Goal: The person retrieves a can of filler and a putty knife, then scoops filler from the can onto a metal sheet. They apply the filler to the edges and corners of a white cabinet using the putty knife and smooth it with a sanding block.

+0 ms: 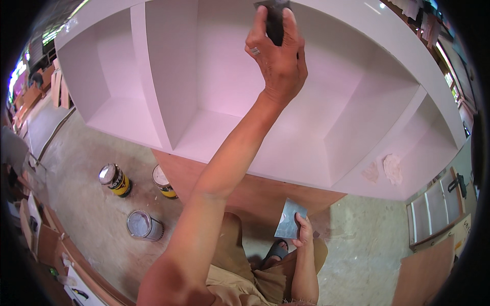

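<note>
My left hand [278, 64] is stretched up to the upper frame of a large white shelf unit [232, 122]. Its fingers are closed round a dark, flat scraper [275, 29], whose upper edge lies against or just in front of the white frame; contact cannot be made out. A ring sits on one finger. Low down, near my knee, my right hand [304, 230] grips a thin grey metal scraper plate [291, 219] by its right side, with the thumb on its face.
Two yellow-and-black cans [120, 184] [166, 184] and an open grey tin [145, 225] stand on the concrete floor at left. A pale crumpled lump [392, 169] lies in the right compartment. A wooden panel [429, 273] and small cabinet frame [434, 209] stand right.
</note>
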The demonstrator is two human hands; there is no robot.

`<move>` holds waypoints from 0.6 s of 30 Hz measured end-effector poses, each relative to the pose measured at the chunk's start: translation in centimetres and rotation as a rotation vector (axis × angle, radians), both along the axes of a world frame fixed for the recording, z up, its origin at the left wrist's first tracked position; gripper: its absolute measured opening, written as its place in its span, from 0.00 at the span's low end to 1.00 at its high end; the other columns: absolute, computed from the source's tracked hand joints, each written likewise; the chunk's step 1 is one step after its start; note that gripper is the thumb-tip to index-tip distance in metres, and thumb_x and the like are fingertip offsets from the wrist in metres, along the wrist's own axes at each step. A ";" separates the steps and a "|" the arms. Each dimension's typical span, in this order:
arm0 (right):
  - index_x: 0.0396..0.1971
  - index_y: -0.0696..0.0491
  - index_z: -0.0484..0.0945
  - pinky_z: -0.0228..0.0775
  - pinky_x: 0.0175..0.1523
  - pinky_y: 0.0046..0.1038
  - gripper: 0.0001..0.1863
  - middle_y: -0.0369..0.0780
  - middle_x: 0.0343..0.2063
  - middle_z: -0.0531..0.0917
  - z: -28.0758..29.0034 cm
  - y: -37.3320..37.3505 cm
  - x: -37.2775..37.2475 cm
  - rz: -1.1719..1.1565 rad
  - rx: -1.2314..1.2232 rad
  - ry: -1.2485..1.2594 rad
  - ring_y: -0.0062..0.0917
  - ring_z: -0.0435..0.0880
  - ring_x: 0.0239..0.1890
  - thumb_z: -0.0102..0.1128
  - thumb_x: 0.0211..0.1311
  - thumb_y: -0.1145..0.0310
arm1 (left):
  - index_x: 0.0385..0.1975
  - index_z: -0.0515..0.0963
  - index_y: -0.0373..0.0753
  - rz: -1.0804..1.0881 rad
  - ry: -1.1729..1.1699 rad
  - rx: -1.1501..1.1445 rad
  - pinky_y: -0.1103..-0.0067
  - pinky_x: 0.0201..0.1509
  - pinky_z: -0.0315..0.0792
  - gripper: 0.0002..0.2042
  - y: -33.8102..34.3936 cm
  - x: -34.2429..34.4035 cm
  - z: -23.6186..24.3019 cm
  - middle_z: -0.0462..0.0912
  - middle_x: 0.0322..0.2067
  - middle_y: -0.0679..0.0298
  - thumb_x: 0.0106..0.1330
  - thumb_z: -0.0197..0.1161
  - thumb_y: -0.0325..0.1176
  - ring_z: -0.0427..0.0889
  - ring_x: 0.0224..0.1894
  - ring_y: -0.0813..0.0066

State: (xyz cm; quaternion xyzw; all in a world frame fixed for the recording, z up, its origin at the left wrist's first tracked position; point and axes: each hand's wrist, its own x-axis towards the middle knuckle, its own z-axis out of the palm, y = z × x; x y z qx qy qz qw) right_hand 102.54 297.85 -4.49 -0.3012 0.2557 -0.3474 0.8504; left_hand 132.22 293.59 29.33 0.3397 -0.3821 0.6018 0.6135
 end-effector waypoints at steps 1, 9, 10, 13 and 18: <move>0.49 0.56 0.73 0.79 0.46 0.35 0.15 0.40 0.41 0.83 0.0 0.1 0.0 -0.002 0.001 -0.001 0.31 0.84 0.40 0.58 0.63 0.68 | 0.65 0.63 0.35 -0.014 0.001 -0.030 0.65 0.59 0.51 0.31 -0.1 0.0 0.2 0.52 0.62 0.36 0.58 0.59 0.19 0.53 0.61 0.49; 0.47 0.55 0.75 0.79 0.46 0.34 0.14 0.40 0.39 0.83 0.7 0.2 0.0 0.004 0.006 -0.024 0.30 0.84 0.40 0.58 0.63 0.68 | 0.64 0.64 0.36 0.065 0.040 0.016 0.65 0.58 0.52 0.33 -0.8 -0.7 -0.4 0.52 0.62 0.36 0.54 0.61 0.18 0.56 0.59 0.48; 0.47 0.55 0.75 0.78 0.46 0.34 0.14 0.40 0.39 0.83 0.7 0.2 -0.1 0.002 0.001 -0.022 0.30 0.84 0.39 0.58 0.63 0.68 | 0.64 0.64 0.36 0.052 0.057 -0.013 0.65 0.57 0.52 0.33 -0.7 -0.6 -0.1 0.52 0.62 0.36 0.54 0.61 0.17 0.57 0.59 0.48; 0.47 0.55 0.75 0.78 0.47 0.35 0.13 0.39 0.39 0.83 0.0 -0.1 -0.3 0.000 -0.002 -0.017 0.30 0.84 0.39 0.58 0.63 0.68 | 0.63 0.66 0.35 0.082 0.059 -0.020 0.65 0.58 0.51 0.32 -1.5 -1.0 0.4 0.54 0.62 0.36 0.54 0.61 0.18 0.57 0.58 0.49; 0.47 0.54 0.75 0.77 0.47 0.35 0.13 0.39 0.40 0.83 1.1 0.3 0.1 -0.052 0.042 -0.042 0.30 0.84 0.41 0.57 0.64 0.68 | 0.62 0.68 0.37 -0.129 -0.088 0.227 0.63 0.56 0.58 0.33 0.8 -3.6 -4.1 0.57 0.62 0.40 0.50 0.61 0.17 0.61 0.57 0.48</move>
